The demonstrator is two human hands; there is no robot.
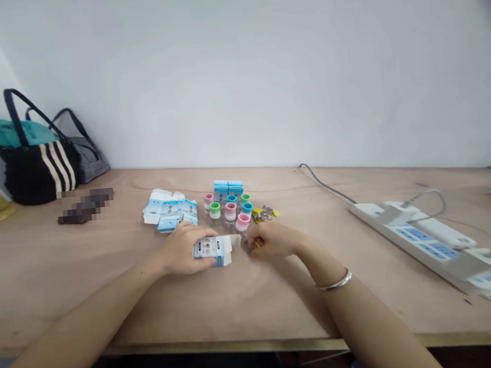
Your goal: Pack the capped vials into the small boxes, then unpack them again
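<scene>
My left hand [190,248] grips a small blue-and-white cardboard box [208,248] lying on its side, its end flaps standing open to the right. Just right of those flaps, my right hand [271,240] is closed in a pinch; a bit of yellow shows at its fingers, but what they hold is too small to name. Behind both hands stand several small clear bottles with coloured rims, among them a pink-topped bottle [243,222] and a green-topped bottle [214,210]. Small metal rings with yellow pieces [265,212] lie beyond my right hand.
Flattened blue-and-white cartons [170,208] are stacked behind my left hand. Two upright boxes [228,190] stand behind the bottles. A power strip [420,238] with plugs and cables lies on the right. Bags [40,172] and a blurred dark object [86,206] occupy the left.
</scene>
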